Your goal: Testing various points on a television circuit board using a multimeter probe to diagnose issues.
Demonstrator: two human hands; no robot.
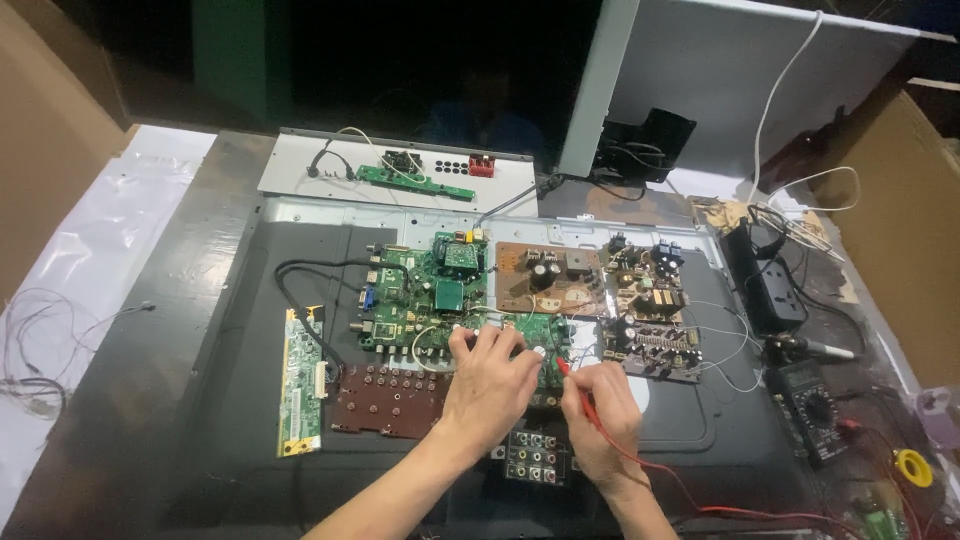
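- My left hand (490,385) rests on the green circuit board (520,340) near the middle of the opened flat-panel back (200,330); its fingers (462,338) are spread and pressing down on the board's near edge, clamped on nothing.
- My right hand (600,415) pinches a red test probe (578,385) like a pen, fingers closed around its shaft, the tip angled toward the same green board just right of my left hand.
- The probe's red lead (700,490) trails off to the right across the panel, toward the dark multimeter (812,410) lying at the right edge of the tabletop.
- I judge the step in hand to be probing a point on that board: one hand steadies, the other brings the tip in. I cannot tell whether the tip is already touching a contact.
- I see no second probe in my left hand, though the fingers hide part of the board.
- The next move, as I read it, calls for a steady, fine placement of the tip on a single contact without bridging neighbours, then a glance at the meter.
- Around it lie a larger green board (420,290), a brown power board (545,275) and a dark red board (385,400).
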